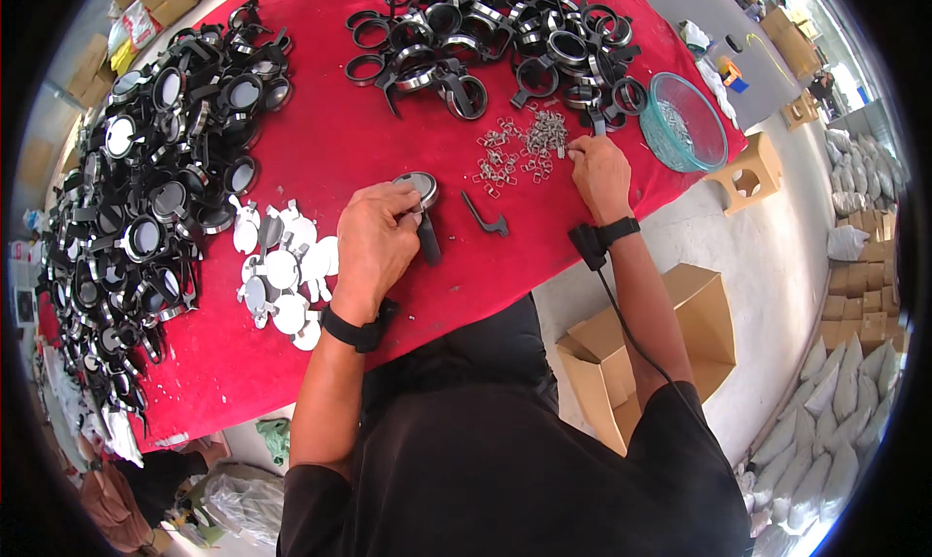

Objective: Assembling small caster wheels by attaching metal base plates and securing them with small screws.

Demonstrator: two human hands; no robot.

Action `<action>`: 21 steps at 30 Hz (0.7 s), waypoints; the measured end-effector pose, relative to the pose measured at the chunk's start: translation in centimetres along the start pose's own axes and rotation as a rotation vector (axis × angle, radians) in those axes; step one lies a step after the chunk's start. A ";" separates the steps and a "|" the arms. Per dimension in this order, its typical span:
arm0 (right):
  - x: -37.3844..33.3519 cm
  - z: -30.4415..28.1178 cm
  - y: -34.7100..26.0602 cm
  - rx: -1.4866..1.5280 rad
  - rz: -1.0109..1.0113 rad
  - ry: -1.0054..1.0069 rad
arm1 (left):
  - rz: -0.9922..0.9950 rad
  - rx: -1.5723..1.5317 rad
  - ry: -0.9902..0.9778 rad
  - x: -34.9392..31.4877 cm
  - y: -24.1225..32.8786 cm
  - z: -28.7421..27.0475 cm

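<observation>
My left hand [374, 237] is closed on a round silver-rimmed piece [418, 183] whose black handle [429, 243] points toward the table's near edge. My right hand [600, 179] has its fingers pinched together beside a pile of small metal clips [544, 135]; what they hold, if anything, is too small to make out. A dark curved lever [485, 215] lies on the red cloth between my hands. White discs with tabs [283, 269] lie heaped just left of my left hand.
A large heap of silver-rimmed black pieces [169, 200] covers the table's left side. More black rings [466, 33] are piled at the far side. A clear teal basin [707, 147] with small metal parts stands by the right edge. Below it, an open cardboard box [704, 314] rests on the floor.
</observation>
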State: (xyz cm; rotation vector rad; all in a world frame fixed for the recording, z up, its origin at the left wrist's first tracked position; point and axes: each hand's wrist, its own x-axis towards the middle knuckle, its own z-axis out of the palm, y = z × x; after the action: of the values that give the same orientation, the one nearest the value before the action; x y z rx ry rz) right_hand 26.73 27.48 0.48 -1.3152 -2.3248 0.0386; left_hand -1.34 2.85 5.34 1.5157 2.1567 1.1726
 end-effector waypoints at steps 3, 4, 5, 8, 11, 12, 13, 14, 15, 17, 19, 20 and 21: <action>-0.1 -0.5 0.1 -0.045 0.016 -0.055 | -0.005 -0.034 -0.020 0.0 -0.1 -0.3; -0.2 -0.6 0.3 -0.044 0.017 -0.050 | 0.000 -0.032 -0.018 0.0 -0.1 -0.5; -0.3 -0.5 0.5 -0.088 -0.018 -0.071 | 0.007 -0.045 -0.042 0.1 -0.1 -0.6; -0.7 -0.4 0.9 -0.135 -0.086 -0.073 | 0.021 -0.041 -0.067 0.1 -0.3 -0.8; -1.2 -1.1 -0.4 0.001 -0.097 -0.048 | 0.040 -0.005 -0.062 0.3 -0.5 -0.8; -1.6 -2.0 -1.3 0.139 -0.069 -0.038 | 0.058 0.015 -0.057 0.3 -0.4 -0.7; -2.1 -2.9 -3.0 0.152 -0.070 -0.053 | 0.042 0.025 -0.062 0.1 -0.2 -0.8; -2.5 -3.9 -5.4 0.546 0.136 -0.224 | 0.049 0.024 -0.046 0.1 -0.1 -0.8; -3.0 -4.6 -7.6 0.937 0.349 -0.393 | 0.059 0.023 -0.031 0.2 0.0 -0.7; -4.7 -4.9 -11.6 1.231 0.456 -0.524 | 0.053 0.033 -0.036 0.2 -0.3 -0.5; -6.5 -4.4 -15.5 1.395 0.551 -0.514 | 0.057 0.017 -0.027 0.1 -0.5 -0.5; -7.1 -4.1 -17.0 1.542 0.645 -0.484 | 0.050 0.024 -0.034 0.2 -0.4 -0.4; -7.4 -3.4 -18.1 1.551 0.654 -0.492 | 0.056 0.023 -0.027 0.2 -0.2 -0.4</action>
State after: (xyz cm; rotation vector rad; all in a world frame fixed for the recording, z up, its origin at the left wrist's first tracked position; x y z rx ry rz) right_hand 16.73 10.96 5.16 -1.0344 -1.1879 2.0149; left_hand -1.84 2.79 5.50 1.6022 2.1302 1.1418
